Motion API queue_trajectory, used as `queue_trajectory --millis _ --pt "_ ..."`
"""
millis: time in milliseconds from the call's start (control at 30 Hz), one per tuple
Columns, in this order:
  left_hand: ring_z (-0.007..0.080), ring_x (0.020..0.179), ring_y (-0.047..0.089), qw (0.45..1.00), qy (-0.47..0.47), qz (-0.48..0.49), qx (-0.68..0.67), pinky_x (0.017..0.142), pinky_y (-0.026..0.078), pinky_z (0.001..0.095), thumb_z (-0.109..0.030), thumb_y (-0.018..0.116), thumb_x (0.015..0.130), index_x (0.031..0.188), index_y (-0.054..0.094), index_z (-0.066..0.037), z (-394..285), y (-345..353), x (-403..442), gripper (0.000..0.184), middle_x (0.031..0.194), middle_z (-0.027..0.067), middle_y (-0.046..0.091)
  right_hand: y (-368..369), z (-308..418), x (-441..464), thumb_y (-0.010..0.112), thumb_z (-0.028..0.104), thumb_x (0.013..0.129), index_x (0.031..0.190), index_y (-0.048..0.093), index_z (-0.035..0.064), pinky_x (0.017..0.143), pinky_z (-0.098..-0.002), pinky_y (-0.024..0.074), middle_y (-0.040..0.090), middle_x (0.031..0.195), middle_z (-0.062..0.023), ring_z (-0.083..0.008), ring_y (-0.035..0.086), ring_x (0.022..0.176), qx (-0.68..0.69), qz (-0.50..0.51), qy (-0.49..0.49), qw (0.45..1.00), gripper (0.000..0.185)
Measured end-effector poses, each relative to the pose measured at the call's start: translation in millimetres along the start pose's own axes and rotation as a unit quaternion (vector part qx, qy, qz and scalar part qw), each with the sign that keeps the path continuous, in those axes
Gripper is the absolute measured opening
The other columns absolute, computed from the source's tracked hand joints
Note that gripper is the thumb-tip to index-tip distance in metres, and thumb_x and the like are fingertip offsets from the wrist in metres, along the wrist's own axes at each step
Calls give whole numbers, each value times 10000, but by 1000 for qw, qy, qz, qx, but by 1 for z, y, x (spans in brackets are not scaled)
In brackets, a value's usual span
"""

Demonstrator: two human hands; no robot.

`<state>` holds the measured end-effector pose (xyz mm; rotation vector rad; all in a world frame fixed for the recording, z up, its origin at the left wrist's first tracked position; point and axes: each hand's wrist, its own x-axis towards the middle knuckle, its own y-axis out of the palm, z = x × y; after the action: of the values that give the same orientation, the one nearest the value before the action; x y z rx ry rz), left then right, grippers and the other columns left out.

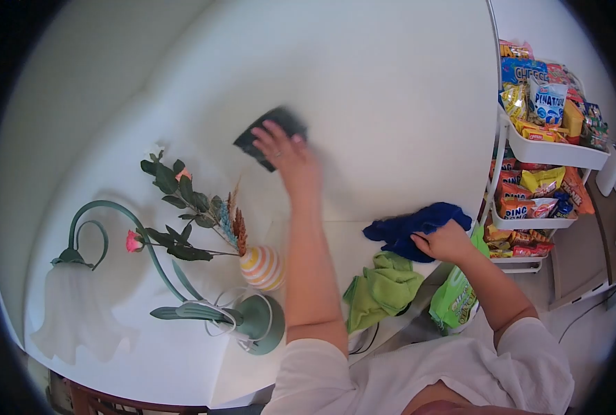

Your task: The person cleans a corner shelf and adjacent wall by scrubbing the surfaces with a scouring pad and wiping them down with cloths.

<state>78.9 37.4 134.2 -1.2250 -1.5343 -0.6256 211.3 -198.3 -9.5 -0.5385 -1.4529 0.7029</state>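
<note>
My left hand (284,153) reaches over the white surface and presses a folded dark cloth (250,146) against it, the fingers laid across the cloth. The cloth's far edge is blurred. To the right, my right hand (446,242) is closed on a bunched dark blue cloth (408,229) near the table's edge. A crumpled green cloth (385,287) lies just below the blue one. Left of my left forearm stands a striped vase (261,268) holding flower stems and leaves (190,194).
A green lamp (259,325) with a frosted, flower-shaped shade (76,311) stands at the lower left. At the right, a white tiered cart (550,153) holds several snack packets. A green packet (455,301) is below my right forearm. A cable (588,312) runs at the far right.
</note>
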Motion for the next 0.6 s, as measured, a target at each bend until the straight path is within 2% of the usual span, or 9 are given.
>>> queue_trajectory --millis 67,133,233,300,333,400,500,533,600 --pt "457 1363 115 979 149 90 109 1094 143 559 -181 462 887 1398 323 -61 -54 11 -5 542 1488 218 166 2 1 2 568 326 833 776 730 143 528 -381 487 626 624 -72 -274 608 570 1 5 -1 1000 251" --pt "428 1358 173 936 283 196 69 1086 160 562 -179 497 853 1371 382 -115 -129 19 -27 534 1470 184 245 8 -5 -4 560 331 836 784 730 143 517 -383 486 625 621 -72 -273 605 557 -4 35 6 999 259" --pt "375 1383 150 886 406 224 28 1100 137 543 -213 520 863 1381 370 -139 -138 24 -30 544 1491 181 199 0 -5 -9 552 345 840 802 731 148 499 -386 484 625 617 -75 -271 606 550 1 81 40 996 269" --pt "379 1341 250 930 315 186 34 1081 180 559 -159 504 839 1339 429 -150 -118 8 2 506 1435 120 333 1 -8 -12 549 352 843 816 732 155 495 -388 482 627 618 -79 -271 608 552 19 66 36 997 270" --pt "364 1380 166 938 282 126 160 1114 124 527 -204 494 888 1391 344 -76 -83 3 19 540 1486 174 220 2 -8 -14 548 355 844 823 733 159 492 -389 481 627 618 -81 -270 610 552 29 58 35 997 271" --pt "394 1382 105 992 123 -14 26 1138 68 471 -232 321 970 1412 247 8 3 -3 47 509 1495 199 160 3 -6 -14 546 363 846 828 733 166 486 -386 477 622 603 -81 -270 606 537 14 83 52 995 271" --pt "390 1389 69 998 -29 -39 37 1139 51 463 -218 306 970 1424 201 15 19 -1 50 521 1500 212 120 3 -1 -11 545 371 848 827 732 174 476 -384 467 611 576 -76 -273 593 505 14 76 57 995 273" --pt "373 1397 42 996 37 44 74 1140 46 448 -235 316 971 1434 168 9 -6 -4 47 545 1507 208 86 2 -1 -8 544 374 849 825 732 175 472 -383 464 607 566 -74 -274 587 492 16 66 52 996 274" --pt "414 1382 98 951 230 109 178 1103 96 556 -278 429 928 1434 256 -82 -83 1 22 569 1506 195 127 5 -3 -14 557 366 841 813 729 169 472 -388 460 603 561 -72 -275 584 490 2 66 55 996 263"
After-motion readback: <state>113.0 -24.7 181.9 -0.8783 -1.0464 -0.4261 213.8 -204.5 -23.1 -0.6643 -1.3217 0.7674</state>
